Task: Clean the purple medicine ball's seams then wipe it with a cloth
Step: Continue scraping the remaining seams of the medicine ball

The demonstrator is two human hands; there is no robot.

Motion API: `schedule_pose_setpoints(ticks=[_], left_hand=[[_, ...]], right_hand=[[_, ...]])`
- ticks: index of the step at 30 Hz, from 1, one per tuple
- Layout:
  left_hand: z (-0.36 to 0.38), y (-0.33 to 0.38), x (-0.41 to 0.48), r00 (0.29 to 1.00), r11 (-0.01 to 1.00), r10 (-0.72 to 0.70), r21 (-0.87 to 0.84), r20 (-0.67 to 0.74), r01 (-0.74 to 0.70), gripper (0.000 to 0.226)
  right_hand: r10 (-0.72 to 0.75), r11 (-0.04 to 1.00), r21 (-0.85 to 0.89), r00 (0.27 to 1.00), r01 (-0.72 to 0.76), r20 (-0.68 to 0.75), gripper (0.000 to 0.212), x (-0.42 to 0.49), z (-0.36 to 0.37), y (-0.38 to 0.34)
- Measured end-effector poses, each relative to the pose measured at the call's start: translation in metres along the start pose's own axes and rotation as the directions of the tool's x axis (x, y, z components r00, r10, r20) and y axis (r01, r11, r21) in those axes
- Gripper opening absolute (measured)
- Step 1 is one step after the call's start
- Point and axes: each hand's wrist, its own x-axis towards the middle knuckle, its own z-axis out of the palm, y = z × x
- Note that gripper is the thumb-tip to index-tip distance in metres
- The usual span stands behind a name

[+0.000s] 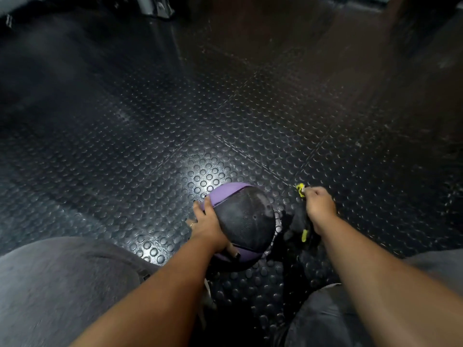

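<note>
The purple and black medicine ball (pixel 244 219) rests on the studded black rubber floor between my knees. My left hand (pixel 208 222) grips its left side, thumb on the near purple panel and fingers spread round the far side. To the right of the ball, my right hand (pixel 319 206) holds a dark cloth (pixel 299 217) with yellow-green trim, one bright corner sticking out past my fingers. The cloth hangs just beside the ball; whether it touches the ball I cannot tell.
Studded rubber mat (pixel 175 121) covers the floor in front and to both sides. My grey-clad legs (pixel 62 284) frame the lower corners. Metal equipment feet (pixel 157 7) stand at the far top left, and a brownish surface (pixel 288 33) rises at the far top right.
</note>
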Motion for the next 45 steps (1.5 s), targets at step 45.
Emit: schedule_pose_setpoints(ticks=[45], left_hand=[[0.011, -0.015, -0.004, 0.995, 0.998, 0.066, 0.028, -0.078, -0.064, 0.168]], right_hand=[[-0.362, 0.697, -0.540, 0.881, 0.472, 0.304, 0.015, -0.062, 0.067, 0.005]])
